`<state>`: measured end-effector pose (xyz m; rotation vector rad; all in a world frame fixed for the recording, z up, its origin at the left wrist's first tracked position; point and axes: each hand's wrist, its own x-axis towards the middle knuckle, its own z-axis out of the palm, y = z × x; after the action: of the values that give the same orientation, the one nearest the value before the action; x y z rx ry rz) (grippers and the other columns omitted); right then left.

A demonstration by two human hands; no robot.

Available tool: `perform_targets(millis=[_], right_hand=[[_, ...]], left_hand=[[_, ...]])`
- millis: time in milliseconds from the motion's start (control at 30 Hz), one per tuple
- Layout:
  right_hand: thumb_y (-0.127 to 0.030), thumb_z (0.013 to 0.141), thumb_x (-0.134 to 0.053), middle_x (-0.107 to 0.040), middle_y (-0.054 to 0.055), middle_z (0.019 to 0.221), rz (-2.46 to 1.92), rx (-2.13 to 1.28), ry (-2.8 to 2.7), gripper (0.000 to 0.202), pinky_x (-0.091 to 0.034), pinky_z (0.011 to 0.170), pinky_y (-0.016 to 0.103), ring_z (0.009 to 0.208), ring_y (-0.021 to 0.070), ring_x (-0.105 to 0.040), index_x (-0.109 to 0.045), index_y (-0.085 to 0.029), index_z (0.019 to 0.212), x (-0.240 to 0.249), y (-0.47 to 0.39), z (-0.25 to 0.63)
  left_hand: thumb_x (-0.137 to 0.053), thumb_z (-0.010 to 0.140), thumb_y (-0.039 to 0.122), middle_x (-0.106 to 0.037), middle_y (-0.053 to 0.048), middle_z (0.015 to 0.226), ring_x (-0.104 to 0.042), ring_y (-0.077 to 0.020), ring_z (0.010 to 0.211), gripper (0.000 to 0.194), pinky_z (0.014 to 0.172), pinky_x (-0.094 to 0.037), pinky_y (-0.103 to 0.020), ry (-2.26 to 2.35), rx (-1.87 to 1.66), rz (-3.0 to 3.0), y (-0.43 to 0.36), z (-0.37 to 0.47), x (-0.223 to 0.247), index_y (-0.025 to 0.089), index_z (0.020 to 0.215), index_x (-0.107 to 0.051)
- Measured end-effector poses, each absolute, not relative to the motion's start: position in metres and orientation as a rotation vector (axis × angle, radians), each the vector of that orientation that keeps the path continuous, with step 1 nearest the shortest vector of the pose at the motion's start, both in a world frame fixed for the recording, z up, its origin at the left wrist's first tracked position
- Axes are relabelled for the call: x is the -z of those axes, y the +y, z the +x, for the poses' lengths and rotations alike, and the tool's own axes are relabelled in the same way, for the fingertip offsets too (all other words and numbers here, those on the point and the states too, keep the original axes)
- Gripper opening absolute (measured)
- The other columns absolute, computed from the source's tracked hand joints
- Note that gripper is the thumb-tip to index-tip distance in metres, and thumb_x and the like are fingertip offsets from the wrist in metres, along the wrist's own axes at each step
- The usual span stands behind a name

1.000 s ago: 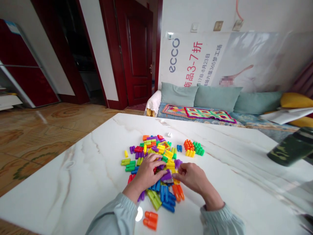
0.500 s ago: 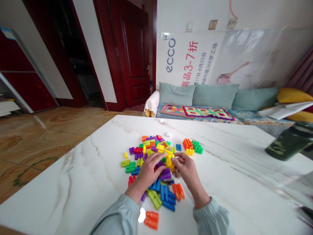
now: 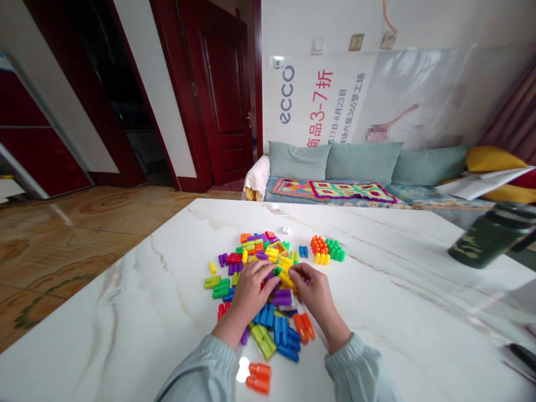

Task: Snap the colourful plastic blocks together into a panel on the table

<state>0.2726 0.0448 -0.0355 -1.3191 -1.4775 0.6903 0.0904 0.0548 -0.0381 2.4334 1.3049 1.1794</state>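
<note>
Colourful plastic blocks lie heaped on the white marble-look table (image 3: 138, 312). My left hand (image 3: 253, 287) rests over the left-centre of the heap, thumb and fingers apart, nearest to a purple block (image 3: 283, 297). To its right, my right hand (image 3: 313, 287) has thumb and fingertips pinched at yellow blocks (image 3: 286, 278). Below the hands are blue blocks (image 3: 281, 330), a lime block (image 3: 263, 340) and an orange pair (image 3: 304, 327). Another orange piece (image 3: 258, 378) lies apart near the front. Grouped orange (image 3: 319, 245), green (image 3: 335, 250) and yellow pieces (image 3: 322, 259) stand at the back right.
A dark green camouflage cup (image 3: 486, 237) stands at the table's right. Behind the table is a sofa with teal pillows (image 3: 364, 162). A small white object (image 3: 286, 229) lies behind the heap. A dark object (image 3: 522, 354) sits at the right edge.
The yellow blocks at my right fingertips have gone from upright to lying slanted. Both hands stay close to the heap, and the whole view has shifted slightly.
</note>
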Motion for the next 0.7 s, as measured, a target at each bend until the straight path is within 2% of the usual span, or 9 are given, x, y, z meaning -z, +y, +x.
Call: perform_targets(millis=[100, 167, 233, 333, 500, 600, 700], right_hand=[[-0.035, 0.087, -0.055, -0.068, 0.007, 0.089, -1.392, -0.303, -1.659, 0.022, -0.050, 0.075, 0.033, 0.082, 0.0212, -0.063, -0.070, -0.021, 0.082, 0.038, 0.050, 0.276], [-0.030, 0.089, -0.051, -0.068, 0.009, 0.105, -1.382, -0.165, -1.706, 0.024, -0.049, 0.087, 0.036, 0.098, 0.0235, -0.061, -0.072, -0.020, 0.096, 0.039, 0.055, 0.277], [-0.027, 0.091, -0.048, -0.067, 0.010, 0.113, -1.434, -0.106, -1.756, 0.031, -0.047, 0.093, 0.037, 0.104, 0.0248, -0.059, -0.070, -0.018, 0.111, 0.038, 0.062, 0.276], [-0.026, 0.091, -0.050, -0.071, 0.009, 0.109, -1.639, -0.096, -1.863, 0.035, -0.047, 0.089, 0.037, 0.103, 0.0267, -0.058, -0.067, -0.016, 0.120, 0.032, 0.072, 0.272], [-0.019, 0.084, -0.058, -0.072, 0.009, 0.101, -1.833, -0.129, -1.993, 0.030, -0.047, 0.083, 0.034, 0.103, 0.0269, -0.061, -0.072, -0.018, 0.111, 0.015, 0.086, 0.264], [-0.015, 0.083, -0.055, -0.071, 0.011, 0.102, -1.775, -0.173, -1.889, 0.031, -0.048, 0.081, 0.034, 0.097, 0.0257, -0.064, -0.072, -0.017, 0.108, 0.012, 0.087, 0.268], [-0.024, 0.082, -0.056, -0.070, 0.011, 0.097, -1.505, -0.429, -1.593, 0.028, -0.050, 0.076, 0.034, 0.084, 0.0225, -0.065, -0.069, -0.015, 0.105, 0.018, 0.078, 0.276]], left_hand=[[-0.060, 0.090, 0.033, -0.069, -0.009, 0.107, -0.059, -0.0266, 0.106, 0.023, 0.095, -0.047, -0.046, 1.328, -1.130, 2.473, 0.056, 0.091, 0.039, 0.023, 0.108, -0.072], [-0.062, 0.089, 0.030, -0.069, -0.009, 0.107, -0.059, -0.0268, 0.106, 0.022, 0.095, -0.046, -0.047, 1.339, -1.121, 2.480, 0.056, 0.092, 0.039, 0.022, 0.107, -0.072], [-0.063, 0.088, 0.029, -0.069, -0.009, 0.106, -0.059, -0.0268, 0.106, 0.021, 0.094, -0.046, -0.047, 1.342, -1.120, 2.476, 0.055, 0.093, 0.038, 0.022, 0.105, -0.072], [-0.065, 0.086, 0.027, -0.069, -0.008, 0.104, -0.059, -0.0266, 0.105, 0.020, 0.093, -0.047, -0.047, 1.344, -1.139, 2.465, 0.055, 0.093, 0.038, 0.022, 0.103, -0.073], [-0.067, 0.084, 0.026, -0.069, -0.008, 0.103, -0.060, -0.0264, 0.103, 0.019, 0.093, -0.047, -0.046, 1.352, -1.156, 2.462, 0.055, 0.093, 0.040, 0.021, 0.101, -0.073], [-0.068, 0.083, 0.025, -0.069, -0.008, 0.102, -0.060, -0.0262, 0.102, 0.019, 0.092, -0.048, -0.046, 1.355, -1.164, 2.464, 0.055, 0.094, 0.039, 0.020, 0.102, -0.072], [-0.069, 0.083, 0.027, -0.069, -0.008, 0.103, -0.060, -0.0263, 0.101, 0.024, 0.091, -0.048, -0.047, 1.347, -1.194, 2.469, 0.054, 0.094, 0.037, 0.020, 0.106, -0.070]])
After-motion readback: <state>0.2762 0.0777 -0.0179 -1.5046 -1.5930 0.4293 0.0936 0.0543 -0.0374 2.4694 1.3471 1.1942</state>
